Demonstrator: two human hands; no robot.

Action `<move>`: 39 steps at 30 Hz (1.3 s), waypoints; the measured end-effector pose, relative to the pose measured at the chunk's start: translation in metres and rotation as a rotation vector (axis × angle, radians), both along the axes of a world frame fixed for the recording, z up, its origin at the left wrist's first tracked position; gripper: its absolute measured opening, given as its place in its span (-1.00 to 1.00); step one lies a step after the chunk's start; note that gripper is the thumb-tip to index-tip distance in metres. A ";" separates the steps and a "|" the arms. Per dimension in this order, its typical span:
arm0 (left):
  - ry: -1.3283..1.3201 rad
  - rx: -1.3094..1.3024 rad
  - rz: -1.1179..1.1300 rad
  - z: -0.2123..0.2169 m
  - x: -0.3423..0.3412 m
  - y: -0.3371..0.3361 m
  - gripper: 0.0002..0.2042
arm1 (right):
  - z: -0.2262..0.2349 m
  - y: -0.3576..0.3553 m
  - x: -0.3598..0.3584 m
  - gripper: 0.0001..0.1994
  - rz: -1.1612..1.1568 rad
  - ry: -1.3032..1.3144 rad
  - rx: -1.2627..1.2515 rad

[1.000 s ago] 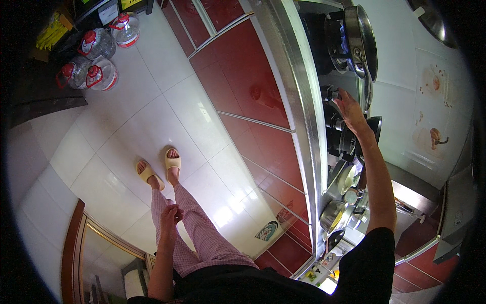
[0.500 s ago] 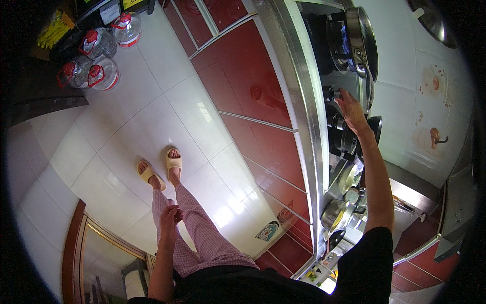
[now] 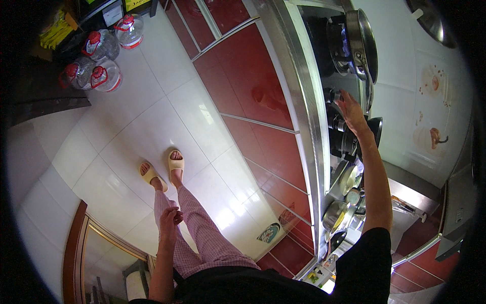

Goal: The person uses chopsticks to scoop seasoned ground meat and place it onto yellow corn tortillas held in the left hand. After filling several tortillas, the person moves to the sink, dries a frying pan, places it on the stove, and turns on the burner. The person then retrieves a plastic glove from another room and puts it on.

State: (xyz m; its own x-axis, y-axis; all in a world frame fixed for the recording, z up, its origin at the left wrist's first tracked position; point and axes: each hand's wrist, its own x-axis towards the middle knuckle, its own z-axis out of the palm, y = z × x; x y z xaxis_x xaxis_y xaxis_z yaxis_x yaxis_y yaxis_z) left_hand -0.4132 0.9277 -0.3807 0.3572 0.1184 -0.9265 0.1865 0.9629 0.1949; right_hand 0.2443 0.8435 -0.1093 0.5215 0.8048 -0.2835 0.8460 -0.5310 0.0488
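My right hand [image 3: 353,114] reaches over the stove, its fingers and thumb closed on a dark, silver-trimmed stove knob [image 3: 333,95] at the counter side. Just beyond it a metal frying pan [image 3: 363,43] sits on the far burner [image 3: 338,44], its handle pointing back toward my right hand. Bluish flame shows beneath that pan. Down by my thighs hangs my left hand [image 3: 170,218], its fingers loosely curled in, with nothing visible in them.
Dark cookware [image 3: 375,129] stands by my right wrist. Bowls and a metal pot [image 3: 335,215] line the counter nearer me. Red cabinets [image 3: 248,76] run below its steel edge [image 3: 298,91]. Several clear water jugs [image 3: 106,76] with red caps stand on the tiled floor at far left.
The blue glow under the frying pan looks narrower and darker. My right hand stays at the knob, and my left hand has hardly moved. The view has shifted slightly.
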 end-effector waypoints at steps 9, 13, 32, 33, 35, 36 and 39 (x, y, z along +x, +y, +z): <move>-0.011 -0.018 0.003 -0.003 0.000 0.000 -0.82 | 0.001 0.003 -0.003 -0.66 0.004 -0.039 -0.045; -0.004 -0.030 0.007 -0.004 -0.001 0.001 -0.83 | 0.001 0.002 -0.003 -0.67 -0.016 -0.019 -0.044; 0.016 0.007 0.028 0.007 -0.002 0.013 -0.84 | -0.002 0.000 -0.001 -0.66 0.009 -0.048 -0.042; 0.021 0.007 0.025 0.008 -0.003 0.014 -0.84 | -0.002 0.000 -0.001 -0.65 0.010 -0.049 -0.057; 0.029 0.009 0.024 0.009 -0.004 0.016 -0.85 | -0.002 0.000 0.000 -0.65 0.023 -0.057 -0.060; 0.034 0.012 0.025 0.010 -0.005 0.016 -0.85 | -0.002 -0.001 0.000 -0.65 0.035 -0.063 -0.048; 0.033 0.012 0.038 0.009 -0.008 0.018 -0.86 | -0.002 -0.002 0.001 -0.65 0.053 -0.046 -0.040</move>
State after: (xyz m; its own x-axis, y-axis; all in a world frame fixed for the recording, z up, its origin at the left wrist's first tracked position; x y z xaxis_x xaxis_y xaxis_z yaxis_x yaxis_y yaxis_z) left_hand -0.4208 0.9456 -0.3715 0.3212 0.1426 -0.9362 0.1564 0.9670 0.2009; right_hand 0.2451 0.8413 -0.1116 0.4920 0.8199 -0.2926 0.8690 -0.4827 0.1087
